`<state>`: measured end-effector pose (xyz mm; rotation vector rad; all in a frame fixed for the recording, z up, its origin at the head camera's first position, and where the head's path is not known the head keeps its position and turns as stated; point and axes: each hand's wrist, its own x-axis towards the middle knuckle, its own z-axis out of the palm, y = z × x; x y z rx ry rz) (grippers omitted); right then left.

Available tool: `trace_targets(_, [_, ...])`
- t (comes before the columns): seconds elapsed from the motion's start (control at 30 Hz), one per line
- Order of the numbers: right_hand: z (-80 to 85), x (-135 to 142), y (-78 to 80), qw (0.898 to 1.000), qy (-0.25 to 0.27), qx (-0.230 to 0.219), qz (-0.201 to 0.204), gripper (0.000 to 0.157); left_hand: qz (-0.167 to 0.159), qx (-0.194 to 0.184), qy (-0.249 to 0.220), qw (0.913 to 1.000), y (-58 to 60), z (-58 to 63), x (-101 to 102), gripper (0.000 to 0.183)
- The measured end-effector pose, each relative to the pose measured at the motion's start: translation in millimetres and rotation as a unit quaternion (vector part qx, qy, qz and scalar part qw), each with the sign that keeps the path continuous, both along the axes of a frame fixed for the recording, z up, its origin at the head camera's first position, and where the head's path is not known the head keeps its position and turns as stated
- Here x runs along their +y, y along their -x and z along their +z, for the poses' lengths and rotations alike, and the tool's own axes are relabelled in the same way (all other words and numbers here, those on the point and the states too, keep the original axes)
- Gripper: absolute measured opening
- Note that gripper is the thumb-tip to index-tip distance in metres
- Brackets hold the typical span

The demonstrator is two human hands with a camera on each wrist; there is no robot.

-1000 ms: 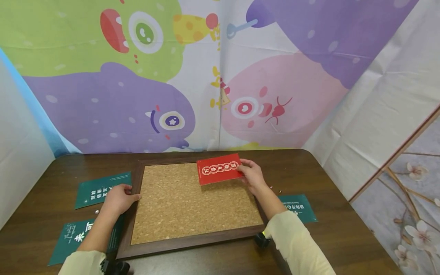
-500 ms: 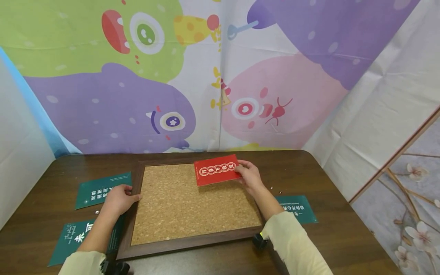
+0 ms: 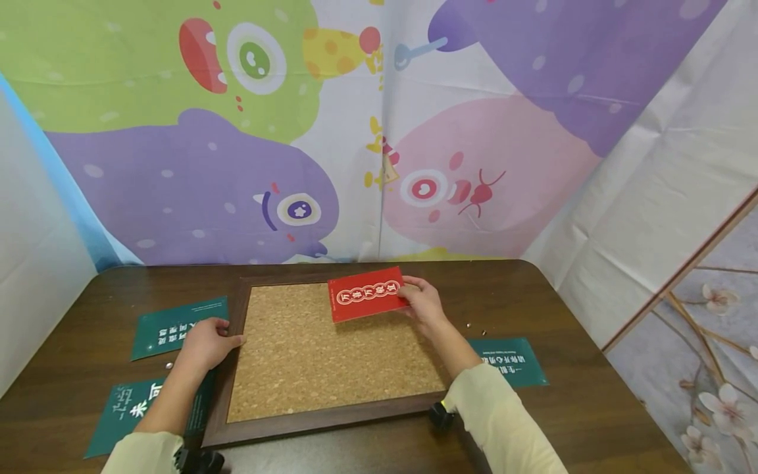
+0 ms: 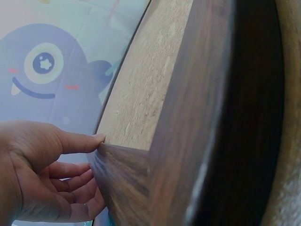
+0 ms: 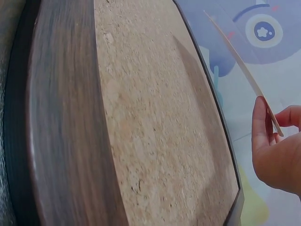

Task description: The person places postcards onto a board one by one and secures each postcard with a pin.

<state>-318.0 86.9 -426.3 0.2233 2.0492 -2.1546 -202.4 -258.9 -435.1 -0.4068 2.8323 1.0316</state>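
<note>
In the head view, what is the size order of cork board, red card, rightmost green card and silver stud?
Cork board
Red card and rightmost green card: too alike to rank, the green one partly covered
Silver stud

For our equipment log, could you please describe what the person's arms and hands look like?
The person wears pale cream fabric sleeves; the left hand and right hand are ungloved. A small black device sits near each sleeve end, with a bright yellow patch beside the right one.

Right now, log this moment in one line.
left hand: grips frame | right hand: holds red card above cork | green cards: on table
</note>
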Motion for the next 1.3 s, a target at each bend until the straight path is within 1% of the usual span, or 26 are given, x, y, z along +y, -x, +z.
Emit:
trace_targets(0.3, [-0.4, -9, -1.5, 1.0, 0.017, -0.002, 0.006, 0.041, 0.002, 0.0, -0.004, 1.0, -0.4, 0.2, 0, 0.052])
trace_targets(0.63, [-3.0, -22, -1.3, 1.0, 0.02, -0.002, 0.011, 0.043, 0.003, -0.002, -0.001, 1.0, 0.7, 0.2, 0, 0.052])
trace_targets(0.77, [-5.5, -27, 0.1, 0.999, 0.021, 0.009, 0.024, 0.044, 0.003, -0.006, -0.002, 1.0, 0.8, 0.2, 0, 0.053])
trace_targets(0.9, [-5.4, -30, -0.1, 0.999, 0.014, 0.008, 0.037, 0.045, 0.001, -0.006, -0.002, 1.0, 0.5, 0.6, 0, 0.053])
trace_targets(1.03, [-5.1, -34, -2.6, 0.999, 0.017, -0.002, 0.033, 0.045, 0.0, -0.005, 0.001, 1.0, 0.2, 0.8, 0, 0.052])
trace_targets(1.2, [-7.5, -40, -4.2, 0.999, 0.033, 0.006, 0.021, 0.042, -0.001, -0.003, 0.002, 1.0, 0.6, 0.3, 0, 0.053])
trace_targets(1.3, [-9.8, -44, -4.0, 0.999, 0.038, 0.012, 0.02, 0.041, 0.001, -0.004, 0.001, 1.0, 1.0, -0.3, -1, 0.053])
